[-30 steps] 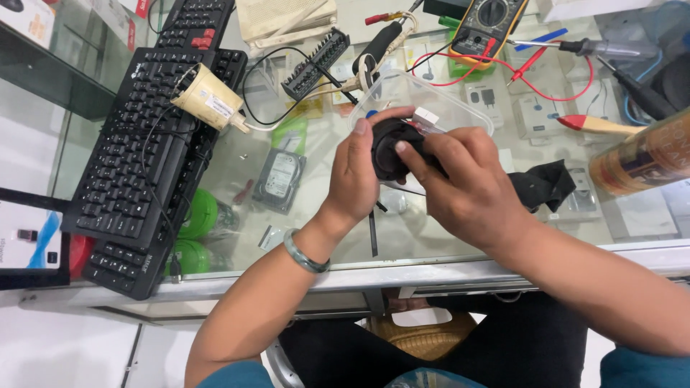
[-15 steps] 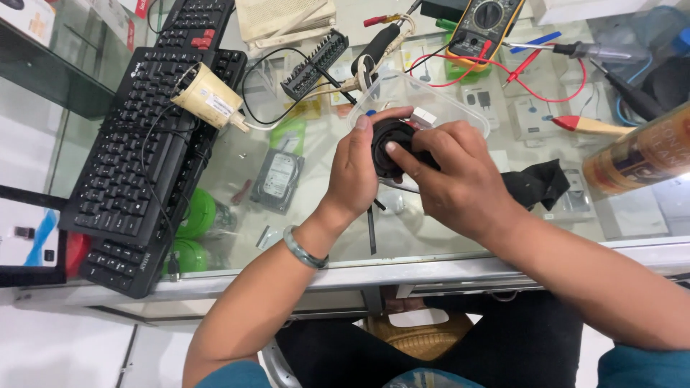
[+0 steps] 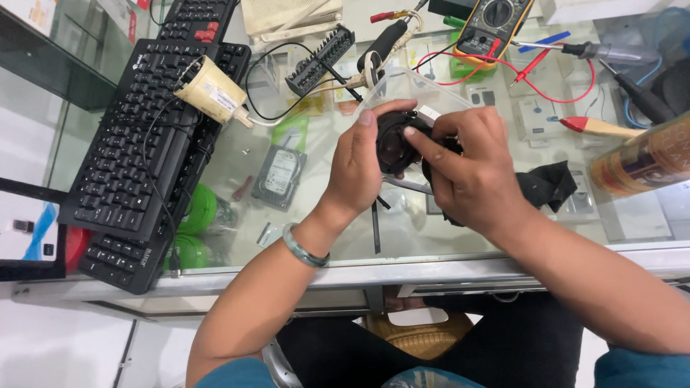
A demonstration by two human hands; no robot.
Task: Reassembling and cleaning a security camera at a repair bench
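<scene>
Above the glass counter (image 3: 316, 237), both of my hands hold a round black device (image 3: 394, 145) with a hollow centre. My left hand (image 3: 357, 169) wraps it from the left, thumb over its top edge. My right hand (image 3: 467, 172) grips it from the right, with a finger pressed on its front face. A black cloth (image 3: 548, 185) lies just right of my right hand. A small white part (image 3: 430, 114) shows at the device's top. Much of the device is hidden by my fingers.
A black keyboard (image 3: 136, 158) lies at the left with a cream adapter (image 3: 212, 91) on it. A yellow multimeter (image 3: 496, 25) with red leads, a bit holder (image 3: 321, 61), screwdrivers (image 3: 604, 52), a soldering iron (image 3: 600, 128) and a tan can (image 3: 643, 164) surround the hands.
My hands have shifted slightly on the black device, turning it a little; my right finger now presses its front face. Nothing else on the counter moved.
</scene>
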